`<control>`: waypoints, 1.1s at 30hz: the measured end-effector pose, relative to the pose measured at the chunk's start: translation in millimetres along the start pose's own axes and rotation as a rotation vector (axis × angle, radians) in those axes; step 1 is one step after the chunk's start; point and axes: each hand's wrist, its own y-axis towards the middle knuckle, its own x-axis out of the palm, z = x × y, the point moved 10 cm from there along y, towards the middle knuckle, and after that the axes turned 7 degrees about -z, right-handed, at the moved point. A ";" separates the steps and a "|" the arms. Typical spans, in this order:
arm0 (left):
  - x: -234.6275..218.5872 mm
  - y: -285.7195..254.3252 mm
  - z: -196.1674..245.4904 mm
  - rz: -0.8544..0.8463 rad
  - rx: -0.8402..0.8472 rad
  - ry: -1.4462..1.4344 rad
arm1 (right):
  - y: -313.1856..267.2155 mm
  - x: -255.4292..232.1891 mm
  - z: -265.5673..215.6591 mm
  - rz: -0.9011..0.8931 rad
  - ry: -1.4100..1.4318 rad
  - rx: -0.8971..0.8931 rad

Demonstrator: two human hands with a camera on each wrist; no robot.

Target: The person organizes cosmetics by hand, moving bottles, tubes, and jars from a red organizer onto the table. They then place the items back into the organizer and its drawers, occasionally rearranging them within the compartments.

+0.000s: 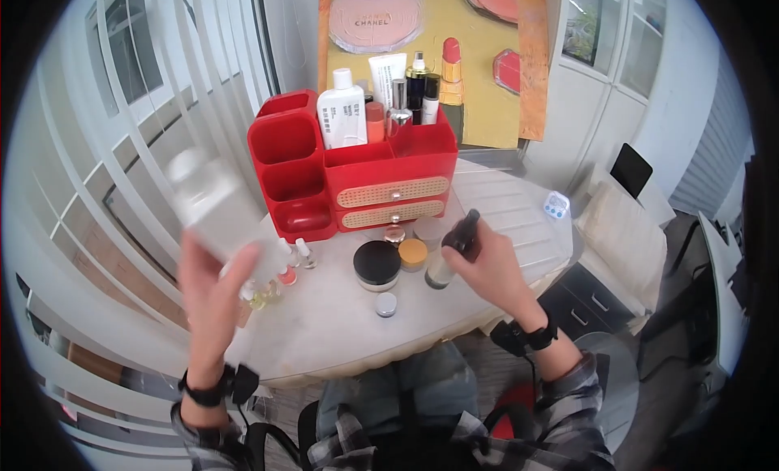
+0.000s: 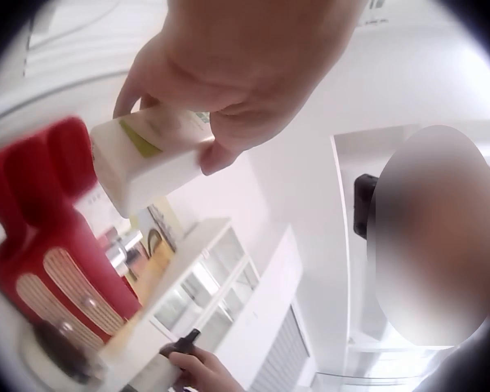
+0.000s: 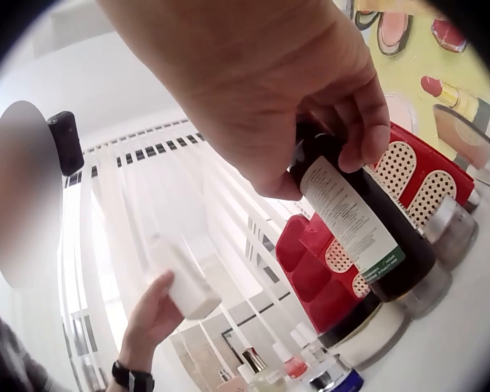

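Centre-left, the left hand (image 1: 211, 296) gripped a white boxy bottle (image 1: 217, 207) above it; centre-right, the right hand (image 1: 489, 266) gripped a dark cylindrical bottle (image 1: 439, 270) leftward.

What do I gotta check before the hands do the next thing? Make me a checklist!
1. Left hand has the white bottle: ok, gripped and up in the air.
2. Right hand has the dark bottle: ok, fingers around its upper part.
3. Dark bottle lifted off the table: cannot tell, its base is very near the top.
4. Drawers shut: ok.
5. Black lid on its jar: ok, though how tight cannot be seen.
6. All bottles in the red box: not ok, small bottles stand on the table.
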 end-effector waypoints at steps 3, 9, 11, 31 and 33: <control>90.7 55.6 35.1 -0.216 0.174 0.097 | -22.6 -2.4 13.4 0.033 0.025 0.011; 221.7 153.6 29.7 -0.125 0.398 0.032 | -63.2 -15.5 34.0 0.097 0.167 0.073; 247.0 170.7 21.7 -0.132 0.368 0.114 | -70.8 -25.9 38.8 0.102 0.187 0.087; 282.1 189.3 -11.0 -0.245 0.195 0.539 | -102.0 -44.5 84.6 0.148 0.343 0.127; 280.6 182.3 4.3 -0.165 0.357 0.636 | -102.5 -44.6 82.7 0.145 0.326 0.122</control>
